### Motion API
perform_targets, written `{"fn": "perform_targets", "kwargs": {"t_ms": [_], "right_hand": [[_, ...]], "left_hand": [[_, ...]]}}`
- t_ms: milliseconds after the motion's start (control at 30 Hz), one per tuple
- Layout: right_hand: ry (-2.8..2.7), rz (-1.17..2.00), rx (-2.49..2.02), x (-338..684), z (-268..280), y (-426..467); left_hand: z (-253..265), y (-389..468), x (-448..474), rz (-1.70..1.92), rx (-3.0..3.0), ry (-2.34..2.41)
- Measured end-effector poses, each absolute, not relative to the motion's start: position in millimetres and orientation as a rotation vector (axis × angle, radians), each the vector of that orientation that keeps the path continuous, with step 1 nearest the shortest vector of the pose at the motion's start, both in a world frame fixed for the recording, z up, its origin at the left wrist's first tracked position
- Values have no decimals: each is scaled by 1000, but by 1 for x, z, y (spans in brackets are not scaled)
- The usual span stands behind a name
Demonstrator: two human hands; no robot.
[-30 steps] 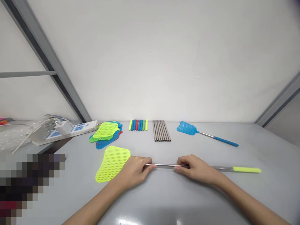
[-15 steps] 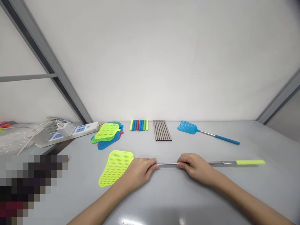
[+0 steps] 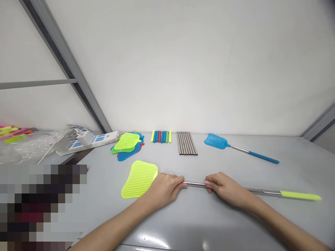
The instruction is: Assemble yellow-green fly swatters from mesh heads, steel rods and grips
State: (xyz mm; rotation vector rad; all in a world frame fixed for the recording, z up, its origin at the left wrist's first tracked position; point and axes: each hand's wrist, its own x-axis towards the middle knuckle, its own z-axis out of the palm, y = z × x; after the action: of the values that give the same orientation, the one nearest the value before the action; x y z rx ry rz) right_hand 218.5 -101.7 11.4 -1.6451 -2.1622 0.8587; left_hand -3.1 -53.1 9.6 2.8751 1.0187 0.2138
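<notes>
A yellow-green fly swatter [image 3: 141, 177] with a long metal rod and a yellow handle [image 3: 299, 195] stretches sideways across the front of the table. My left hand [image 3: 167, 188] is closed round the rod close to the mesh head and hides the joint there. Farther right along the same rod, my right hand [image 3: 223, 186] grips it with thumb and fingers. A short stretch of bare metal shows between the two hands. The handle end points right and slightly toward me.
Swatter heads [image 3: 128, 142] lie stacked at back left, beside a power strip [image 3: 110, 137] with a plugged-in adapter. Coloured handles [image 3: 161, 136] and metal tubes [image 3: 186, 143] lie in rows. A blue fly swatter [image 3: 216, 141] rests at back right. A white wall [image 3: 178, 69] stands behind.
The swatter's handle end has swung toward me and right, so the rod now slants. Both hands keep their grip on it. The whole view has shifted slightly.
</notes>
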Motion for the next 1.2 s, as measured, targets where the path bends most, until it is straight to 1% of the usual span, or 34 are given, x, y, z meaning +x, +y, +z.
{"fn": "perform_targets", "kwargs": {"t_ms": [233, 600, 767, 900, 1100, 1200], "right_hand": [[-2207, 838, -1622, 216, 18, -104], [-2212, 979, -1551, 222, 21, -102], [-2190, 937, -1628, 226, 19, -101], [-2183, 911, -1643, 227, 21, -101], [-2170, 722, -1594, 226, 21, -99], [-2147, 788, -1617, 227, 22, -98]], "left_hand": [[12, -50, -4, 211, 2755, 1034], [19, -48, -9, 209, 2673, 999], [19, -41, -14, 268, 2729, 1000], [20, -36, -22, 204, 2786, 994], [20, -36, -26, 154, 2771, 972], [18, -38, -24, 142, 2731, 951]]}}
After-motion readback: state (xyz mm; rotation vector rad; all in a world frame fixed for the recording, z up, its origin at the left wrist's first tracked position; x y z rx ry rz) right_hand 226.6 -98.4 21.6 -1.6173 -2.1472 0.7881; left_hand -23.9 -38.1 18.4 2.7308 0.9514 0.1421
